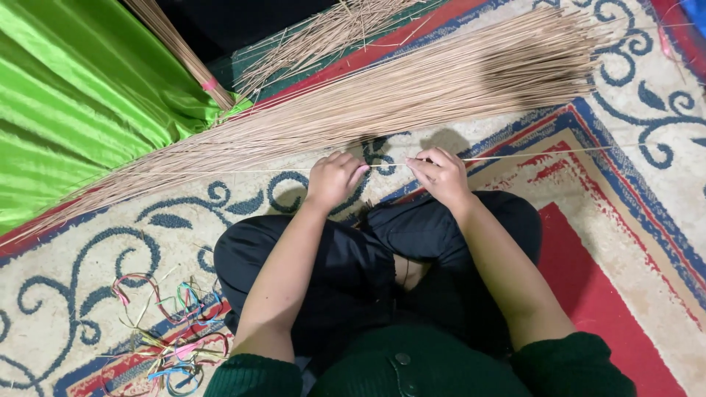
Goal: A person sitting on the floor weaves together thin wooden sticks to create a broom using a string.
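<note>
On a patterned cream, blue and red carpet (647, 132), a seated person holds one thin pale straw-coloured stick (515, 155) between both hands.

At twelve o'clock from the crossed legs, the left hand (334, 179) is curled closed over the stick, and the right hand (440, 174) pinches it with its fingertips. Just beyond lies a long heap of tan broom sticks (353, 110). Bright green satin cloth (81, 95) sits at ten o'clock; tangled coloured plastic ribbons (173, 345) lie at eight o'clock.

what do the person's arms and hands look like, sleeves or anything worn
Both forearms are bare, with dark green knitted sleeves pushed up to the elbows. The left hand and right hand are bare: no gloves, rings, watch or bracelets show.
</note>
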